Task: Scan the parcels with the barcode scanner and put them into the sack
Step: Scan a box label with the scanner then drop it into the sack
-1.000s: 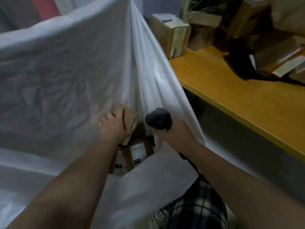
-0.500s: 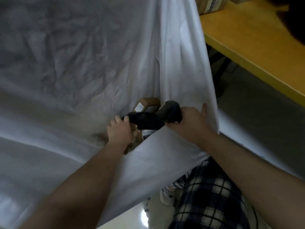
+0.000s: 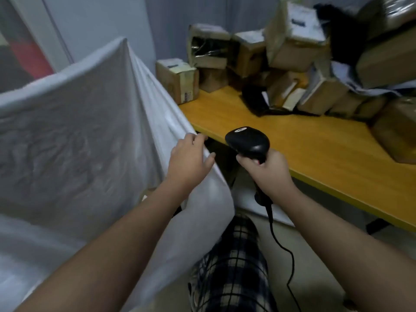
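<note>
A big white sack [image 3: 74, 140] stands open on the left, its near edge draped toward me. My left hand [image 3: 189, 158] hovers over the sack's right edge with relaxed fingers and holds nothing. My right hand [image 3: 267, 170] grips the handle of a black barcode scanner [image 3: 247, 140], whose cable hangs down past my leg. A pile of brown cardboard parcels [image 3: 292, 61] lies at the back of the yellow table [image 3: 315, 149]. One small parcel [image 3: 177, 79] stands alone near the table's left end. The sack's contents are hidden.
A black pouch [image 3: 256, 100] lies on the table among the parcels. My leg in checked trousers [image 3: 231, 266] stands between sack and table. A grey wall rises behind, and the table's front edge runs diagonally at the right.
My left hand has come up out of the sack without the parcel it held inside. My right hand has drawn the scanner out toward the table, and my view has lifted.
</note>
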